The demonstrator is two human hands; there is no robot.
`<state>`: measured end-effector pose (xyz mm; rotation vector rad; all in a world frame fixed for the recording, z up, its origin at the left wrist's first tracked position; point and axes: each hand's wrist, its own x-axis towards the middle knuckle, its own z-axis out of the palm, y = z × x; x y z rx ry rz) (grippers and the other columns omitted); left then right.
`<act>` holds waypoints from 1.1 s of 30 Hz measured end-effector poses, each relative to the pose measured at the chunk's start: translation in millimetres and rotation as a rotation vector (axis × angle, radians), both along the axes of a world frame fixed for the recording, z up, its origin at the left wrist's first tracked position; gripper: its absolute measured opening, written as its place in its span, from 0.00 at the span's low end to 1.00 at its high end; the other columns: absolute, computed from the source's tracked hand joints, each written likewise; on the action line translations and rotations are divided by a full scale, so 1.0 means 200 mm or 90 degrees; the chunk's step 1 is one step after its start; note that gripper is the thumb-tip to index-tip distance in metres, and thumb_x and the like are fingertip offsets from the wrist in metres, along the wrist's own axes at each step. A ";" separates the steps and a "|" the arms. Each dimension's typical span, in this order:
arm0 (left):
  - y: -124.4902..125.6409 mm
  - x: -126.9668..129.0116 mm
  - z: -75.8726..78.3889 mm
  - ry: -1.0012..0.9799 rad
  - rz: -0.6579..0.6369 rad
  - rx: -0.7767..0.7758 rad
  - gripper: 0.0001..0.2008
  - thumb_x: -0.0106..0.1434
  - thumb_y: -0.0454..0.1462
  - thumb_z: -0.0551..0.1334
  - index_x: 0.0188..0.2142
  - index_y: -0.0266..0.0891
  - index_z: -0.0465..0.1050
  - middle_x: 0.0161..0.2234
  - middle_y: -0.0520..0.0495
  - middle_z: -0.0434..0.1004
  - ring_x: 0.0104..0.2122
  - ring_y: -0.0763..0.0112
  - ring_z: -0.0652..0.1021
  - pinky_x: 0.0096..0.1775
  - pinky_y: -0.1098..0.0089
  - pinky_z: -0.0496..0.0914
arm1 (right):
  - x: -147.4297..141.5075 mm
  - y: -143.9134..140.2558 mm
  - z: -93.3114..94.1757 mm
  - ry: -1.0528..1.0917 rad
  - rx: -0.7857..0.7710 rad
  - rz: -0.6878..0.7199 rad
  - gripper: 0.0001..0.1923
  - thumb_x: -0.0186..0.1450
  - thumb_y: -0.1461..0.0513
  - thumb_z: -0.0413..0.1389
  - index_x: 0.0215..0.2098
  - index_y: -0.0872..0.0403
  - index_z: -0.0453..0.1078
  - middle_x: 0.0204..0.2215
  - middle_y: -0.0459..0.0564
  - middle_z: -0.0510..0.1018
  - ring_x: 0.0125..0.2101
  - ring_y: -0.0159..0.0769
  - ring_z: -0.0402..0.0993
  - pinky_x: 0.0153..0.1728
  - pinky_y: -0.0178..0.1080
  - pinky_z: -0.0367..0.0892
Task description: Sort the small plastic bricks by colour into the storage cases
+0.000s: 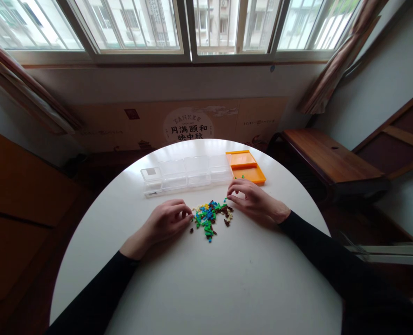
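Small toy building bricks point(206, 215) in green, blue, brown, yellow and cream lie in a loose pile on the white round table point(227, 284). At the pile's left edge is my left hand point(166, 219), thumb and index fingertip pressed together; anything between them is too small to make out. My right hand point(250, 197) rests at the upper right of the pile, fingers curved and apart from the thumb. A tiny blue-green brick point(225, 200) shows close to its thumb tip. Just beyond that hand sits an orange tray point(261, 177) with a few green bricks near its front edge.
A clear plastic compartment box point(185, 177) stretches across the far part of the table, left of the orange tray. Beyond the table are a printed cardboard panel point(223, 121) and a window. A wooden bench point(332, 153) stands to the right.
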<state>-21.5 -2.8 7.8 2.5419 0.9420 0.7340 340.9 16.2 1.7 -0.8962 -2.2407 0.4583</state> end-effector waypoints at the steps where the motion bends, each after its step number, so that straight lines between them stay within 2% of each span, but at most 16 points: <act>1: 0.00 0.00 0.00 0.000 0.000 0.001 0.09 0.76 0.39 0.65 0.38 0.41 0.82 0.30 0.51 0.74 0.30 0.73 0.73 0.35 0.73 0.66 | 0.00 0.00 0.00 0.004 0.001 -0.006 0.04 0.75 0.62 0.62 0.41 0.49 0.79 0.42 0.50 0.83 0.42 0.42 0.79 0.49 0.47 0.73; 6: 0.00 0.01 0.00 0.000 0.005 0.009 0.09 0.75 0.39 0.65 0.38 0.41 0.82 0.30 0.51 0.74 0.30 0.73 0.73 0.35 0.73 0.66 | 0.04 0.05 -0.01 0.021 0.033 -0.076 0.07 0.77 0.60 0.60 0.40 0.50 0.78 0.41 0.52 0.82 0.43 0.45 0.79 0.49 0.48 0.73; 12: 0.00 0.00 0.00 0.003 0.003 0.010 0.09 0.75 0.39 0.65 0.38 0.41 0.82 0.30 0.51 0.74 0.30 0.72 0.73 0.35 0.72 0.67 | 0.15 0.14 -0.07 0.005 0.091 -0.331 0.08 0.75 0.59 0.60 0.37 0.51 0.77 0.38 0.53 0.83 0.42 0.50 0.78 0.49 0.51 0.71; 14: 0.00 0.00 0.00 0.003 0.002 0.010 0.09 0.76 0.39 0.65 0.38 0.41 0.83 0.30 0.50 0.74 0.30 0.72 0.73 0.35 0.72 0.67 | 0.18 0.16 -0.08 -0.003 0.092 -0.390 0.08 0.74 0.59 0.61 0.36 0.51 0.78 0.38 0.53 0.84 0.43 0.51 0.78 0.49 0.52 0.71; 19: 0.00 0.00 -0.01 0.005 0.001 0.014 0.09 0.76 0.39 0.65 0.38 0.41 0.83 0.30 0.50 0.74 0.30 0.72 0.73 0.35 0.72 0.67 | 0.20 0.17 -0.10 -0.025 0.083 -0.426 0.09 0.74 0.58 0.60 0.37 0.50 0.81 0.40 0.53 0.85 0.45 0.52 0.78 0.50 0.53 0.70; 22: 0.01 0.00 -0.01 0.004 0.000 0.016 0.09 0.76 0.39 0.65 0.39 0.41 0.82 0.30 0.50 0.75 0.30 0.72 0.73 0.35 0.72 0.67 | 0.18 0.16 -0.09 -0.020 0.089 -0.399 0.09 0.74 0.59 0.59 0.38 0.50 0.81 0.39 0.53 0.85 0.44 0.52 0.78 0.50 0.53 0.71; 24: 0.01 0.00 -0.01 0.003 0.002 0.018 0.09 0.76 0.39 0.65 0.39 0.42 0.82 0.30 0.51 0.75 0.29 0.72 0.73 0.35 0.72 0.66 | 0.16 0.15 -0.08 -0.005 0.093 -0.350 0.09 0.75 0.60 0.59 0.39 0.50 0.80 0.39 0.53 0.84 0.44 0.50 0.78 0.50 0.53 0.72; 29: 0.00 0.00 -0.01 0.003 0.002 0.017 0.09 0.76 0.39 0.65 0.39 0.42 0.82 0.30 0.51 0.75 0.30 0.72 0.73 0.35 0.72 0.66 | 0.07 0.06 -0.01 0.016 0.082 -0.133 0.05 0.74 0.63 0.61 0.41 0.49 0.80 0.41 0.52 0.83 0.45 0.47 0.78 0.49 0.49 0.74; 33: 0.00 0.00 0.00 0.006 -0.002 0.015 0.09 0.76 0.39 0.65 0.39 0.42 0.83 0.30 0.51 0.74 0.30 0.72 0.73 0.35 0.72 0.67 | 0.00 -0.02 0.04 0.011 0.013 0.024 0.06 0.72 0.65 0.63 0.42 0.48 0.81 0.42 0.50 0.83 0.45 0.43 0.78 0.49 0.46 0.75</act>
